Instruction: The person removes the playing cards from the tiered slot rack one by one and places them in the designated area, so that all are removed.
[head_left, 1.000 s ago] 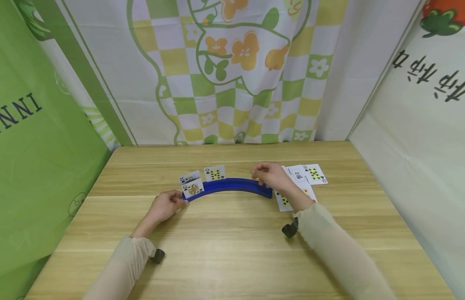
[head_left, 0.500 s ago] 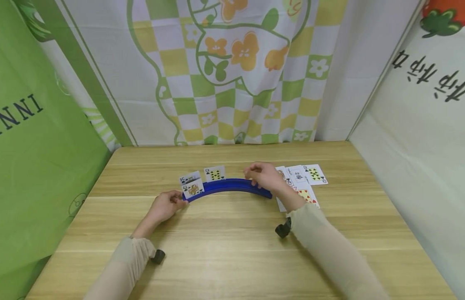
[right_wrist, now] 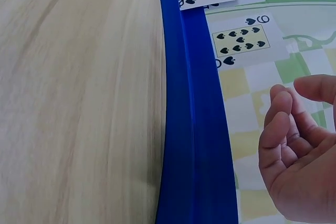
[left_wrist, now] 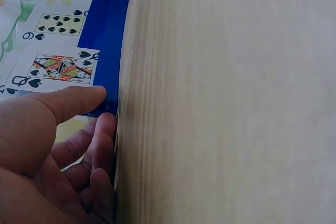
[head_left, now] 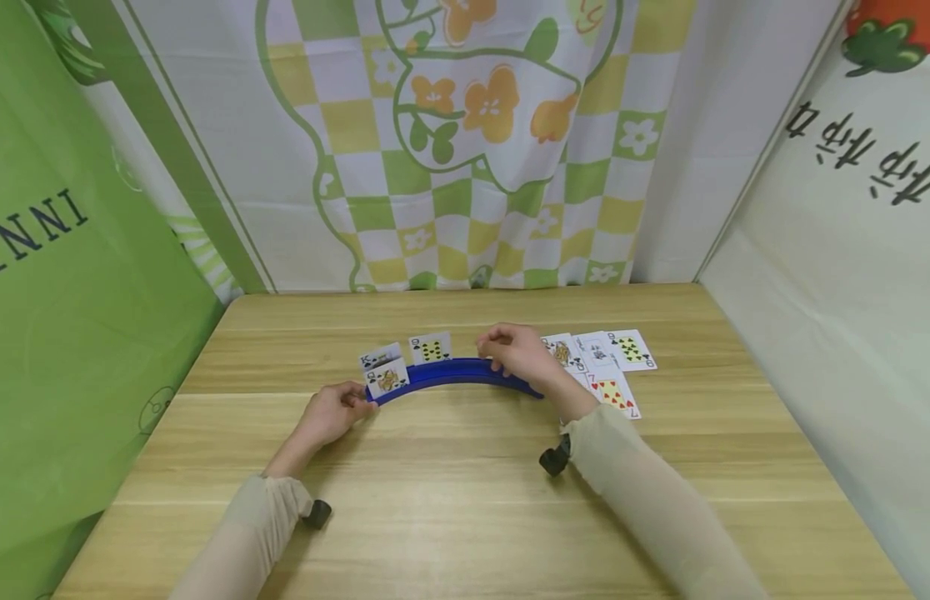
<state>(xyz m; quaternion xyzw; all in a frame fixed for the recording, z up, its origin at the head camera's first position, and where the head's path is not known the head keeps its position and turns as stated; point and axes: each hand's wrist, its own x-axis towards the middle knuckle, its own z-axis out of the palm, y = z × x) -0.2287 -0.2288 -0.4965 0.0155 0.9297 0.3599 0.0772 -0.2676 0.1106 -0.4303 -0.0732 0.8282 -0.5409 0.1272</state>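
Observation:
A curved blue card holder [head_left: 453, 367] lies across the table. A queen of spades [head_left: 387, 378] stands at its left end, overlapping a king of spades [head_left: 377, 357] behind. Farther along stands a nine of spades [right_wrist: 241, 40]. My left hand [head_left: 334, 412] grips the holder's left end, its thumb on the front in the left wrist view and the other fingers curled at the end. Over the right half hovers my right hand [head_left: 519, 350], fingers loosely bent. The right wrist view shows its thumb apart from the fingertips, with nothing between.
Right of the holder, several cards lie on the wooden table [head_left: 465, 500]. They include a seven of hearts [head_left: 612, 396], a face card [head_left: 564, 353], a mostly white card with a small figure [head_left: 597, 350] and a black-pip card [head_left: 630, 349]. A patterned cloth [head_left: 472, 208] hangs behind.
My right hand has moved left along the holder, away from its right end, uncovering more of the loose cards. The left hand and the standing cards have stayed put.

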